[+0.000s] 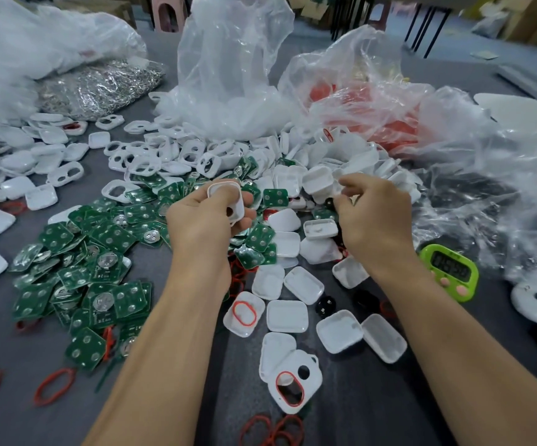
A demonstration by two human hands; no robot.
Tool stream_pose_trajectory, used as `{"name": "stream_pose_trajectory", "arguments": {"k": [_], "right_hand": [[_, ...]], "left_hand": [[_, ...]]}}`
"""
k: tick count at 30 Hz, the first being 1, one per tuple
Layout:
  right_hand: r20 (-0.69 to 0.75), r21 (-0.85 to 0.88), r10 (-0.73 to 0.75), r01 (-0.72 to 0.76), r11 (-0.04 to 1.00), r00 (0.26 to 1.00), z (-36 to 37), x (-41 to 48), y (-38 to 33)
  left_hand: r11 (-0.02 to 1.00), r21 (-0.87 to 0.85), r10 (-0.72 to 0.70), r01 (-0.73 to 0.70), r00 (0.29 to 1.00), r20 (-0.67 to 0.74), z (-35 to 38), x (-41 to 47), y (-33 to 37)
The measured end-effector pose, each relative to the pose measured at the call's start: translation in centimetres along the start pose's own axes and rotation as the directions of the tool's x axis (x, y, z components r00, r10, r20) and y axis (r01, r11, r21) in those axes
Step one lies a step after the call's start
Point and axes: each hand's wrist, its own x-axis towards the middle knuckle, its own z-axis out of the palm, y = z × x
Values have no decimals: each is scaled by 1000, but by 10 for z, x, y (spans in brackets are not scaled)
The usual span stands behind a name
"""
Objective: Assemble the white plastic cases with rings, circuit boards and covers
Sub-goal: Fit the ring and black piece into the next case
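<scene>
My left hand [202,220] grips a white plastic case [228,197] with holes in it, held above the table's middle. My right hand [373,214] is beside it to the right, fingers curled and pinching something small that I cannot make out. A heap of green circuit boards [93,252] lies to the left of my left forearm. White covers [288,315] lie scattered below and between my hands. One cover holds a red ring [244,313]. Another case with a red ring [291,386] lies near the front.
Loose red rings [53,384] lie on the grey table at front left. A pile of white cases [170,149] and clear plastic bags [228,75] fill the back. A green timer [450,270] stands at right, with a bag of metal rings [99,88] at back left.
</scene>
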Motion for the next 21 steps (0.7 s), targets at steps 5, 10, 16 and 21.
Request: {"name": "stream_pose_trajectory", "arguments": {"k": [5,10,16,21], "right_hand": [[312,-311,10,92,946,950,-5,8,7],[518,-412,-64,315,855,853,-9,17,8],[350,-141,-30,84,986,936,-36,14,29],[408,-222,30,67,973,913,-48,3,36]], "left_hand": [[988,138,62,-64,998,24,8,-4,-6],[977,203,60,-69,997,49,10,-5,-11],[962,256,77,-99,993,94,12,-9,-13],[955,281,59,-92,991,122,15,-13,-19]]}}
